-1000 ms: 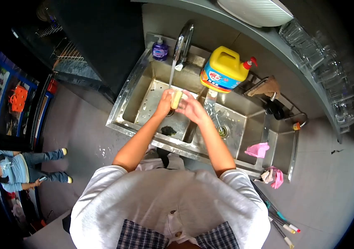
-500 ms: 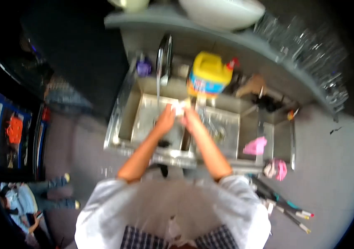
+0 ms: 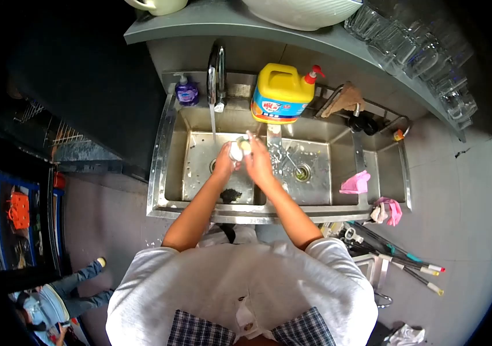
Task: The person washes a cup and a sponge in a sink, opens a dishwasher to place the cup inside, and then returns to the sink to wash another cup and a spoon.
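Observation:
Over the left basin of the steel sink (image 3: 200,205), my left hand (image 3: 223,164) is closed around a small white rounded object (image 3: 235,151), whose exact kind I cannot make out. My right hand (image 3: 259,164) grips a yellow and green sponge (image 3: 245,145) against the white object. Water runs from the tap (image 3: 219,81), falling just left of and beyond my hands. Below them, a dark scouring pad (image 3: 230,195) lies on the basin floor. My fingers hide part of the white object and of the sponge.
A yellow detergent jug (image 3: 283,95) and a purple soap bottle (image 3: 186,91) stand along the sink's back. Glasses (image 3: 402,46) and a white bowl (image 3: 303,12) sit on the shelf above. Pink gloves (image 3: 355,183) lie to the right. A person (image 3: 55,305) is at lower left.
My hands have shifted slightly left and stay close together. The white object and the sponge have turned between them. The whole view has moved a little and is sharper.

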The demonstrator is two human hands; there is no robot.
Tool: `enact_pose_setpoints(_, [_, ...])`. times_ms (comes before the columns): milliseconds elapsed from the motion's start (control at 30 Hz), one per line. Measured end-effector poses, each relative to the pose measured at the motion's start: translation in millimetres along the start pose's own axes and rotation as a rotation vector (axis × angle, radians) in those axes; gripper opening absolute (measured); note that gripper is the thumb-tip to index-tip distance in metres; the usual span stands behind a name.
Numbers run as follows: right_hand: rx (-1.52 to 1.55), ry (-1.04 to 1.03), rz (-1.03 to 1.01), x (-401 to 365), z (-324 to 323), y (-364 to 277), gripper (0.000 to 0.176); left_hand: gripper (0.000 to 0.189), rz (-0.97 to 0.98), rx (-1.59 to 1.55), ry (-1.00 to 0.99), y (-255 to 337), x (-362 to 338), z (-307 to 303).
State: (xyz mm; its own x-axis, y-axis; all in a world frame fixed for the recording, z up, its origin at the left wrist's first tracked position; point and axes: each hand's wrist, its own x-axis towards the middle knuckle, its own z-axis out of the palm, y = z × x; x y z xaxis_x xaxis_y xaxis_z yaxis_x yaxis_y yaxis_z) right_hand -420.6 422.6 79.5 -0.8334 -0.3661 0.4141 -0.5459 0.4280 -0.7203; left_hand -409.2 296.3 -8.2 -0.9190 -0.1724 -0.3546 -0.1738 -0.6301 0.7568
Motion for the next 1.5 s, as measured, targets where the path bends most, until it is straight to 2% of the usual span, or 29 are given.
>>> enact_pose_setpoints(33, [-0.028, -0.029, 0.014, -8.5, 13.2, 2.3, 0.047, 0.031, 0.042, -0.031, 0.028, -16.0, 14.3, -3.7])
enact_pose_setpoints(67, [-0.056, -0.045, 0.001, -14.7, 30.6, 16.0, 0.048, 0.031, 0.249, 0.215, 0.002, -31.4, 30.0, -16.7])
enact_pose_setpoints(100, [0.077, -0.036, 0.038, -16.5, 33.8, 9.5, 0.045, 0.032, 0.463, 0.454, 0.026, -27.4, 30.8, -15.3])
enact_pose_setpoints(167, [0.121, -0.046, 0.111, -20.7, 39.4, 11.6, 0.038, 0.033, 0.172, 0.108, 0.006, -16.9, 17.9, -9.8])
enact_pose_setpoints(200, [0.203, -0.019, 0.172, -17.9, 34.9, 2.4, 0.033, 0.032, 0.272, 0.271, 0.004, -15.5, 17.0, -10.0])
enact_pose_setpoints(267, [0.298, 0.056, 0.275, -11.4, 32.7, -6.3, 0.025, 0.031, 0.06, 0.298, 0.002, -1.1, -0.5, -2.1])
enact_pose_setpoints(300, [0.411, -0.032, 0.428, -9.2, 37.2, 11.1, 0.024, 0.029, 0.132, 0.337, 0.0, 1.1, -2.4, 0.6])
enact_pose_setpoints(367, [0.556, -0.081, 0.536, -4.9, 45.8, 31.1, 0.024, 0.027, 0.275, 0.417, 0.005, 5.0, -6.2, 5.7])
enact_pose_setpoints(433, [0.73, 0.087, 0.644, -2.8, 57.8, 41.1, 0.023, 0.025, 0.698, 0.609, 0.057, -10.2, -3.8, 3.5])
enact_pose_setpoints(467, [0.815, 0.178, 0.702, -2.8, 61.4, 44.6, 0.022, 0.028, 0.711, 0.763, 0.061, -0.4, -14.3, 5.6])
enact_pose_setpoints(567, [1.08, 0.026, 0.971, 3.0, 45.2, 58.0, 0.017, 0.032, 0.801, 0.957, -0.122, 21.8, -28.0, 5.6])
enact_pose_setpoints(600, [1.178, 0.034, 1.003, 6.4, 42.5, 53.9, 0.018, 0.034, 0.753, 0.976, -0.178, 27.8, -29.2, 5.3])
enact_pose_setpoints(667, [1.175, 0.012, 1.056, 11.3, 40.9, 59.7, 0.018, 0.035, 0.738, 0.992, -0.227, 33.7, -29.6, 5.8])
enact_pose_setpoints(700, [1.175, 0.0, 1.08, 14.0, 40.2, 64.1, 0.018, 0.036, 0.734, 1.002, -0.251, 37.7, -29.2, 6.7])
enact_pose_setpoints(800, [1.23, -0.187, 1.083, 14.2, 32.3, 71.3, 0.021, 0.043, 0.931, 1.194, -0.436, 47.6, -35.4, 8.5])
enact_pose_setpoints(900, [1.274, -0.271, 1.099, 10.4, 27.2, 76.2, 0.024, 0.048, 0.921, 1.306, -0.525, 46.1, -32.0, 5.2])
enact_pose_setpoints(967, [1.306, -0.304, 1.081, 13.3, 25.2, 73.0, 0.024, 0.05, 0.913, 1.272, -0.495, 43.6, -33.9, 7.3])
enact_pose_setpoints(1000, [1.335, -0.233, 1.089, 12.7, 22.0, 68.1, 0.024, 0.049, 0.913, 1.253, -0.447, 42.3, -35.9, 9.5])
enact_pose_setpoints(1033, [1.322, -0.17, 1.04, 13.0, 22.8, 61.8, 0.024, 0.049, 0.915, 1.237, -0.395, 43.0, -36.4, 10.6])
enact_pose_setpoints(1100, [1.301, -0.043, 0.954, 6.9, 29.3, 41.7, 0.024, 0.045, 0.837, 0.985, -0.201, 23.3, -27.4, 11.5])
enact_pose_setpoints(1167, [1.019, -0.055, 0.768, -2.1, 35.5, 26.3, 0.023, 0.04, 0.771, 0.808, -0.038, 6.7, -18.6, 14.1])
enact_pose_setpoints(1233, [0.939, -0.034, 0.622, -6.7, 33.1, 17.9, 0.025, 0.035, 0.722, 0.701, 0.104, -0.2, -10.8, 19.5])
enact_pose_setpoints(1367, [0.351, -0.055, 0.06, -16.1, 20.1, 14.0, 0.031, 0.033, 0.154, -0.213, -0.044, 13.3, -7.7, 34.3])
enact_pose_setpoints(1400, [0.23, -0.038, -0.083, -16.0, 8.7, 3.1, 0.032, 0.036, 0.066, -0.261, -0.197, 18.3, -9.8, 30.0])
enact_pose_setpoints(1433, [0.105, -0.017, -0.219, -16.8, -1.2, -6.8, 0.033, 0.037, 0.027, -0.288, -0.228, 20.8, -11.3, 29.5])
enact_pose_setpoints(1500, [0.129, 0.02, -0.198, -21.9, -8.5, -10.5, 0.033, 0.039, -0.055, -0.35, -0.285, 27.1, -19.6, 36.3])
